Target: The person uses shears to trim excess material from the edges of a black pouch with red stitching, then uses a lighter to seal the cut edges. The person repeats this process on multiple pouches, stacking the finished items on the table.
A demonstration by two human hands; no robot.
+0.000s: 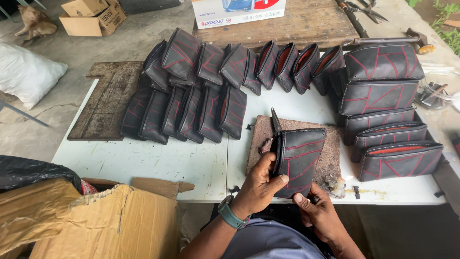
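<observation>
At far left, a torn cardboard box (96,220) sits below the near edge of a white desk (143,163). On the desk's back half, two rows of black pouches with red stitching (191,100) stand packed side by side. Right of centre lies a worn brown pad (330,153), and on it stands a black pouch with red lines (299,160), near the desk's front edge. The left hand (258,184) clamps its left side, thumb on the face and fingers behind. A dark pointed blade (276,120) sticks up just above that hand; what holds it cannot be told. The right hand (318,211) pinches the pouch's bottom corner, fingers closed on it. Further right, larger pouches (383,110) lie stacked and overlapping, reaching to the right edge.

Risk, as a judgement: the blade sits close to the left fingers, so a slip could nick skin or the seam. The pouch is near the front edge and could drop into the lap. Free room lies mainly on the bare desk left of the pad; the right and back are crowded.
</observation>
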